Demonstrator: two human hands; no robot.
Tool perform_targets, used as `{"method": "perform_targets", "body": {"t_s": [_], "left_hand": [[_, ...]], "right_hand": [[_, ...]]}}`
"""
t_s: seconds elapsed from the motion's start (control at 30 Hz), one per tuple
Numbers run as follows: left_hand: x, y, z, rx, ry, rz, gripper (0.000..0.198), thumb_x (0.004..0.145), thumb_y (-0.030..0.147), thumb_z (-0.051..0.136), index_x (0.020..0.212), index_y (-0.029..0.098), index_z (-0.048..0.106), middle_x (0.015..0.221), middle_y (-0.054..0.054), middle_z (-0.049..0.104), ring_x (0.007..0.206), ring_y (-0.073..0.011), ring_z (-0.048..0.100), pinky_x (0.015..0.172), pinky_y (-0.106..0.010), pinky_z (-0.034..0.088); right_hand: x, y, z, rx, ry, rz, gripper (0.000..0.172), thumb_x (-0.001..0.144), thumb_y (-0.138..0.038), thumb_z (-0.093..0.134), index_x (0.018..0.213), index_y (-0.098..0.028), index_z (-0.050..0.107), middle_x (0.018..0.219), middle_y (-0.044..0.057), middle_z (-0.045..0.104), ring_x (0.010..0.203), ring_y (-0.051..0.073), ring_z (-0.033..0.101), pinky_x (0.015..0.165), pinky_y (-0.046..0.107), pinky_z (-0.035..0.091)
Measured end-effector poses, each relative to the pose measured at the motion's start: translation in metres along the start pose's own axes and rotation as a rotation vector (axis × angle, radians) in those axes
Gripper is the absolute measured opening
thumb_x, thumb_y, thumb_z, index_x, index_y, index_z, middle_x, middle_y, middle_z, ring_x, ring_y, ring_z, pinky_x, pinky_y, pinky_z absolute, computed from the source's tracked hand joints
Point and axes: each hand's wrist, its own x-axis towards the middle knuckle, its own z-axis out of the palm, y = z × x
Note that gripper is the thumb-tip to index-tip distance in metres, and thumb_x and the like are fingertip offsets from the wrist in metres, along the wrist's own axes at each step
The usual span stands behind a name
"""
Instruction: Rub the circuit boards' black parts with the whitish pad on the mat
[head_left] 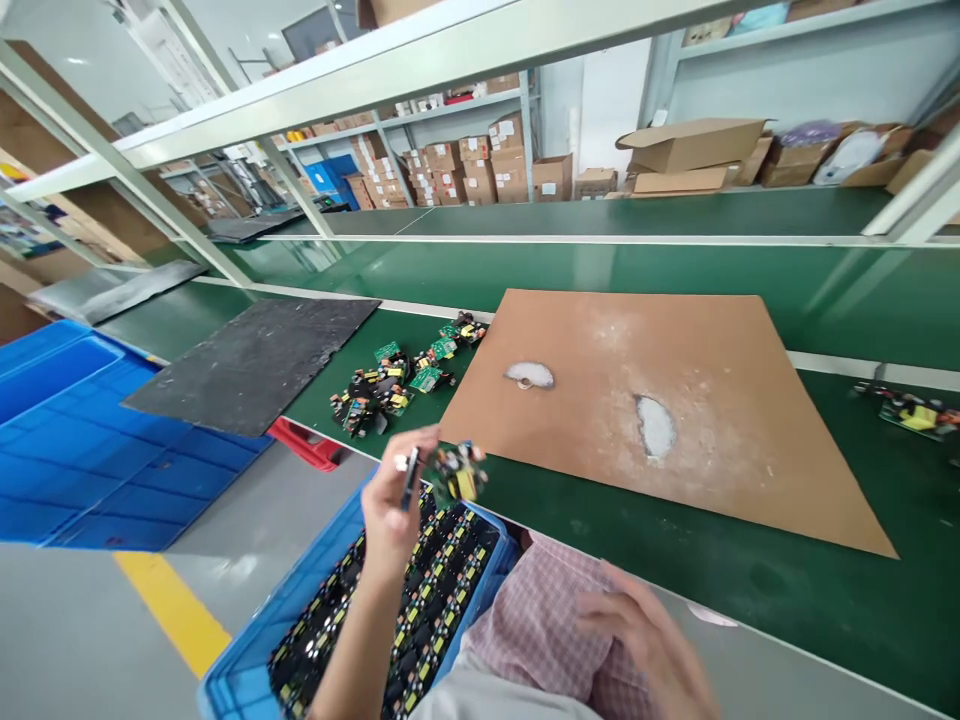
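Observation:
My left hand [396, 490] is raised above a blue crate and closed on a small circuit board [459, 474] with green, yellow and dark parts. A dark, slim piece [410, 478] also shows at its fingers; I cannot make out what it is. Beneath that arm, the blue crate [244, 650] holds rows of similar boards [442, 570]. My right hand [637, 625] is blurred, low in front of the bench edge, its fingers stretched out and nothing seen in it. Just beyond the left hand, a pile of loose circuit boards [375, 390] lies on the green bench [585, 500].
A brown board [570, 420] with two whitish patches covers the bench's middle. To the left lie a black mat [255, 360] and large blue bins [112, 450]. More circuit boards [919, 412] lie at the far right. A metal frame [375, 85] crosses overhead.

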Motion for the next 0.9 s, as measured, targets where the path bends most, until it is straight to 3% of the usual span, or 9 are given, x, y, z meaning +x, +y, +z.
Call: {"method": "perform_targets", "body": {"t_s": [0.07, 0.13, 0.2, 0.27, 0.33, 0.43, 0.57, 0.7, 0.9], "left_hand": [[-0.014, 0.009, 0.032, -0.168, -0.143, -0.062, 0.067, 0.073, 0.08, 0.047, 0.103, 0.024, 0.069, 0.103, -0.01, 0.063, 0.106, -0.0313, 0.057, 0.095, -0.049, 0.048], [-0.023, 0.015, 0.062, -0.28, -0.322, -0.149, 0.068, 0.072, 0.081, 0.048, 0.102, 0.023, 0.07, 0.103, -0.011, 0.064, 0.11, -0.0333, 0.056, 0.097, -0.051, 0.046], [-0.025, 0.017, 0.086, -0.367, -0.455, -0.21, 0.068, 0.073, 0.079, 0.049, 0.104, 0.023, 0.07, 0.107, -0.013, 0.063, 0.116, -0.0342, 0.053, 0.101, -0.05, 0.043], [-0.015, 0.012, 0.105, -0.428, -0.504, -0.248, 0.069, 0.075, 0.078, 0.046, 0.107, 0.021, 0.069, 0.114, -0.013, 0.061, 0.118, -0.0337, 0.052, 0.101, -0.048, 0.043], [0.005, 0.0, 0.123, -0.437, -0.534, -0.301, 0.068, 0.079, 0.076, 0.043, 0.106, 0.018, 0.068, 0.116, -0.013, 0.061, 0.115, -0.0318, 0.054, 0.099, -0.046, 0.045], [0.049, -0.019, 0.155, -0.349, -0.568, -0.353, 0.061, 0.084, 0.069, 0.042, 0.097, 0.015, 0.068, 0.103, -0.012, 0.067, 0.105, -0.028, 0.06, 0.098, -0.042, 0.045], [0.105, -0.035, 0.197, -0.12, -0.551, -0.228, 0.042, 0.085, 0.054, 0.048, 0.089, 0.016, 0.063, 0.094, -0.008, 0.068, 0.094, -0.0238, 0.062, 0.091, -0.038, 0.048], [0.121, -0.05, 0.217, 0.067, -0.436, -0.031, 0.033, 0.077, 0.042, 0.061, 0.098, 0.017, 0.061, 0.102, -0.008, 0.066, 0.1, -0.0239, 0.06, 0.093, -0.038, 0.045], [0.088, -0.052, 0.211, 0.121, -0.418, 0.027, 0.038, 0.078, 0.037, 0.066, 0.111, 0.021, 0.055, 0.109, -0.006, 0.062, 0.105, -0.0227, 0.058, 0.093, -0.036, 0.045]], "right_hand": [[0.022, -0.004, 0.023, 0.214, -0.15, -0.018, 0.084, 0.064, -0.075, 0.071, 0.129, -0.026, 0.051, 0.122, 0.016, 0.057, 0.09, 0.03, 0.065, 0.084, 0.042, 0.051], [0.042, -0.016, 0.033, 0.287, -0.231, 0.015, 0.086, 0.055, -0.063, 0.085, 0.127, -0.028, 0.051, 0.121, 0.013, 0.057, 0.087, 0.026, 0.065, 0.077, 0.037, 0.053], [0.057, -0.037, 0.03, 0.301, -0.274, -0.017, 0.074, 0.06, -0.053, 0.086, 0.122, -0.026, 0.055, 0.115, 0.009, 0.059, 0.091, 0.023, 0.062, 0.073, 0.031, 0.053], [0.067, -0.062, 0.017, 0.256, -0.304, -0.08, 0.054, 0.069, -0.045, 0.082, 0.112, -0.021, 0.06, 0.104, 0.007, 0.062, 0.087, 0.019, 0.062, 0.07, 0.026, 0.052], [0.077, -0.087, 0.003, 0.194, -0.306, -0.121, 0.043, 0.07, -0.04, 0.082, 0.101, -0.018, 0.063, 0.092, 0.005, 0.064, 0.076, 0.016, 0.061, 0.065, 0.023, 0.051], [0.103, -0.123, -0.016, 0.091, -0.232, -0.202, 0.044, 0.064, -0.039, 0.084, 0.095, -0.017, 0.062, 0.084, 0.004, 0.064, 0.067, 0.014, 0.06, 0.062, 0.024, 0.051], [0.153, -0.161, -0.029, 0.038, -0.129, -0.301, 0.049, 0.062, -0.049, 0.081, 0.09, -0.014, 0.061, 0.076, 0.005, 0.064, 0.063, 0.015, 0.061, 0.06, 0.023, 0.051], [0.186, -0.171, -0.031, 0.188, -0.072, -0.294, 0.052, 0.064, -0.06, 0.075, 0.082, -0.014, 0.057, 0.067, 0.004, 0.061, 0.058, 0.015, 0.059, 0.059, 0.026, 0.051], [0.177, -0.147, -0.028, 0.158, -0.059, -0.396, 0.048, 0.06, -0.05, 0.083, 0.086, -0.014, 0.064, 0.078, 0.004, 0.064, 0.065, 0.014, 0.059, 0.062, 0.025, 0.05]]}}
